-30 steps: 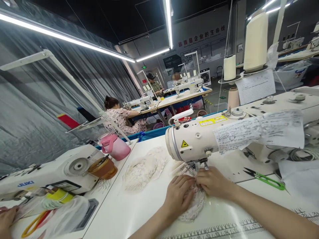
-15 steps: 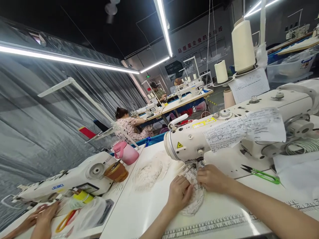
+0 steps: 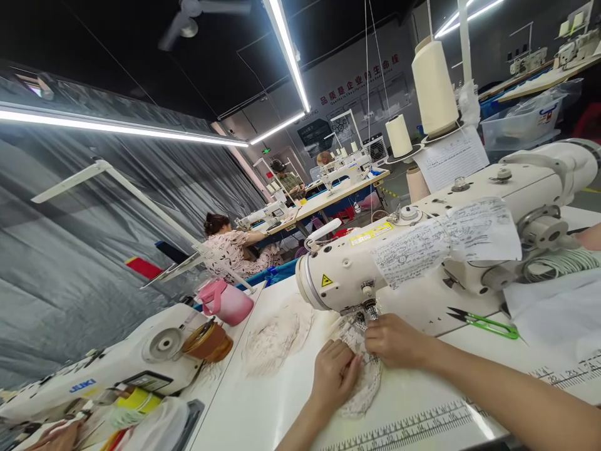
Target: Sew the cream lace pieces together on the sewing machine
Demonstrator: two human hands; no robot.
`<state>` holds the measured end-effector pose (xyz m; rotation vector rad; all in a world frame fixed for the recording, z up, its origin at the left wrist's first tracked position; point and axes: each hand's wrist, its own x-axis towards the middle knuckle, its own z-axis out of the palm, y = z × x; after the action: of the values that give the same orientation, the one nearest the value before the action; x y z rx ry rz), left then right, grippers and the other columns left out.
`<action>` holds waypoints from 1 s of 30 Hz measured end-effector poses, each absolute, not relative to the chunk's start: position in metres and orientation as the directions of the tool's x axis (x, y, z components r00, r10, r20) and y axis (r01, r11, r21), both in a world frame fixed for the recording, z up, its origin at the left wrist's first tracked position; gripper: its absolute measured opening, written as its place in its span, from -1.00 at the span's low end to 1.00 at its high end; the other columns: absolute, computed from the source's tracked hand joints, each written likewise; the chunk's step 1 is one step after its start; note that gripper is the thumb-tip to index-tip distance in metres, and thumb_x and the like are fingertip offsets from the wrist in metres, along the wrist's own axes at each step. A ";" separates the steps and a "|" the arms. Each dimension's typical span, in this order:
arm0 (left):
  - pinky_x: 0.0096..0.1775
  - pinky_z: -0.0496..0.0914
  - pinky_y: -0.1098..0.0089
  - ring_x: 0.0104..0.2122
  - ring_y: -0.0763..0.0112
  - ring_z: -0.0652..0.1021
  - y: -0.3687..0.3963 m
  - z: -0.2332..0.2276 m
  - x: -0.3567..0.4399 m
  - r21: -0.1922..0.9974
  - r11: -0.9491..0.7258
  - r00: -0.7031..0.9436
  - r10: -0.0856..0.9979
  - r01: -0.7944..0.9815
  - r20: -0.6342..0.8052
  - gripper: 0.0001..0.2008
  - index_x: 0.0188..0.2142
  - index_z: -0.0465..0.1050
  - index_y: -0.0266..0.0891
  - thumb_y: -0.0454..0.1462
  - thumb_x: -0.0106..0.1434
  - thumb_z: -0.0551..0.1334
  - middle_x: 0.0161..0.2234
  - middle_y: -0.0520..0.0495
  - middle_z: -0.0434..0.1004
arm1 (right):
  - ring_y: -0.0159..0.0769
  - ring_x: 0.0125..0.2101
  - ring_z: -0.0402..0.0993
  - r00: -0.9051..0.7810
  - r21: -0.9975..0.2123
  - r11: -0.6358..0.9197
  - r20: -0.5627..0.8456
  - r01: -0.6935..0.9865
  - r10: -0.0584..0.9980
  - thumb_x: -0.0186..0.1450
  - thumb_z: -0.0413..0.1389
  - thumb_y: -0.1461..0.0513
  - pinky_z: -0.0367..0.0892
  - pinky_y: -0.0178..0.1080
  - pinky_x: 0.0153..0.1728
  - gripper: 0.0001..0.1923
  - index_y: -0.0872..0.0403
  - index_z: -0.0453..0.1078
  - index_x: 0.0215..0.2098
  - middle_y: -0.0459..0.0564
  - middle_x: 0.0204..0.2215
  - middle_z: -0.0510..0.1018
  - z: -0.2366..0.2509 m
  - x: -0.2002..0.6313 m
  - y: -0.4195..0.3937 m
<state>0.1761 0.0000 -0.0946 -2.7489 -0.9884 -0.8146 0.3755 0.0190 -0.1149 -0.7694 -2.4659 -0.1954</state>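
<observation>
Here, both hands (image 3: 361, 357) flat, open-fingered on frilly white lace (image 3: 364, 388) under the needle

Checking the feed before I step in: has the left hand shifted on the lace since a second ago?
No clear move. The left hand lies flat on the lace piece, just left of the presser foot, as before; only the camera swung.

a single head-worn camera looks forward and down from just above the white tabletop (image 3: 263, 401), tilted so the horizon slopes, with the person's own left hand (image 3: 334, 374) and right hand (image 3: 393, 341) close below the lens near the frame's lower middle. the sewing machine (image 3: 422, 250) sits very near on the right, while the view runs leftward and deep into the hall toward distant workstations (image 3: 328, 194) and ceiling lights (image 3: 286, 50). no second view overlaps it.
</observation>
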 end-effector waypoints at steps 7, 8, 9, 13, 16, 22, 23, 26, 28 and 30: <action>-0.49 0.15 0.37 -0.56 0.43 0.32 0.001 -0.094 0.176 0.080 -0.798 0.653 0.542 0.598 0.529 -0.67 -0.57 0.19 -0.21 -0.31 0.35 0.01 -0.62 0.02 0.28 | -0.38 -0.49 0.30 -0.690 -0.023 0.826 0.538 0.563 0.485 0.07 0.00 0.45 0.04 -0.29 -0.50 -0.82 0.07 0.30 -0.55 -0.11 -0.57 0.45 -0.113 0.377 0.021; -0.49 0.16 0.37 -0.56 0.43 0.32 0.001 -0.094 0.175 0.086 -0.799 0.652 0.543 0.595 0.529 -0.68 -0.57 0.19 -0.21 -0.31 0.35 0.01 -0.62 0.02 0.28 | -0.37 -0.49 0.30 -0.688 -0.029 0.825 0.537 0.564 0.489 0.07 0.00 0.46 0.04 -0.28 -0.51 -0.81 0.07 0.30 -0.55 -0.12 -0.58 0.45 -0.114 0.377 0.021; -0.49 0.16 0.37 -0.56 0.43 0.32 0.001 -0.095 0.175 0.092 -0.801 0.652 0.543 0.592 0.529 -0.68 -0.56 0.20 -0.21 -0.30 0.35 0.01 -0.62 0.01 0.28 | -0.37 -0.49 0.30 -0.686 -0.037 0.824 0.535 0.565 0.494 0.08 -0.01 0.46 0.03 -0.28 -0.51 -0.81 0.07 0.30 -0.55 -0.12 -0.58 0.45 -0.115 0.377 0.021; -0.47 0.17 0.35 -0.55 0.41 0.34 0.002 -0.097 0.171 0.124 -0.809 0.643 0.539 0.574 0.544 -0.71 -0.53 0.24 -0.20 -0.31 0.34 0.02 -0.60 0.00 0.31 | -0.37 -0.46 0.31 -0.686 -0.063 0.821 0.516 0.567 0.514 0.08 -0.02 0.47 0.03 -0.29 -0.49 -0.80 0.07 0.30 -0.53 -0.11 -0.55 0.46 -0.117 0.377 0.022; -0.46 0.19 0.33 -0.53 0.40 0.36 0.001 -0.096 0.168 0.142 -0.816 0.621 0.527 0.561 0.580 -0.75 -0.50 0.26 -0.20 -0.33 0.33 0.02 -0.58 -0.01 0.35 | -0.37 -0.45 0.32 -0.697 -0.060 0.822 0.498 0.566 0.517 0.06 -0.02 0.48 0.02 -0.29 -0.49 -0.79 0.07 0.30 -0.52 -0.12 -0.54 0.46 -0.116 0.377 0.020; -0.46 0.24 0.33 -0.49 0.37 0.43 -0.012 -0.083 0.164 0.103 -0.887 0.711 0.427 0.451 0.559 -0.86 -0.43 0.31 -0.19 -0.32 0.28 0.07 -0.50 -0.03 0.45 | -0.37 -0.45 0.30 -0.706 -0.064 0.837 0.504 0.543 0.497 0.04 -0.04 0.47 0.04 -0.27 -0.48 -0.79 0.06 0.28 -0.53 -0.14 -0.54 0.46 -0.118 0.375 0.018; -0.46 0.25 0.34 -0.48 0.37 0.44 -0.016 -0.080 0.163 0.082 -0.905 0.750 0.394 0.418 0.531 -0.87 -0.41 0.31 -0.20 -0.31 0.27 0.07 -0.49 -0.04 0.47 | -0.37 -0.45 0.30 -0.706 -0.063 0.840 0.509 0.539 0.492 0.04 -0.04 0.47 0.05 -0.27 -0.47 -0.80 0.06 0.28 -0.52 -0.14 -0.54 0.46 -0.119 0.375 0.018; -0.47 0.30 0.34 -0.46 0.35 0.49 -0.027 -0.070 0.160 -0.015 -0.947 0.855 0.284 0.322 0.434 -0.85 -0.28 0.36 -0.22 -0.23 0.32 0.06 -0.42 -0.07 0.53 | -0.37 -0.44 0.30 -0.709 -0.060 0.845 0.515 0.532 0.483 0.06 -0.03 0.46 0.08 -0.26 -0.45 -0.80 0.06 0.28 -0.52 -0.15 -0.53 0.46 -0.122 0.374 0.019; -0.44 0.36 0.35 -0.41 0.36 0.53 -0.034 -0.067 0.156 -0.096 -0.959 0.891 0.206 0.265 0.405 -0.81 -0.14 0.36 -0.26 -0.25 0.36 0.04 -0.33 -0.10 0.58 | -0.37 -0.44 0.31 -0.706 -0.060 0.844 0.519 0.532 0.482 0.08 -0.03 0.46 0.08 -0.26 -0.45 -0.80 0.06 0.28 -0.52 -0.15 -0.53 0.45 -0.124 0.373 0.019; -0.41 0.41 0.38 -0.38 0.40 0.56 -0.042 -0.066 0.150 -0.136 -0.963 0.884 0.149 0.231 0.444 -0.77 -0.01 0.33 -0.26 -0.33 0.37 0.04 -0.29 -0.08 0.60 | -0.37 -0.44 0.30 -0.704 -0.060 0.845 0.522 0.532 0.481 0.09 -0.03 0.46 0.07 -0.26 -0.46 -0.80 0.06 0.27 -0.52 -0.15 -0.53 0.45 -0.125 0.373 0.019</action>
<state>0.1501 -0.0422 -0.0661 -2.8671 -0.2925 -0.6539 0.3726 0.0194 -0.1249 -0.7407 -2.4860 -0.1276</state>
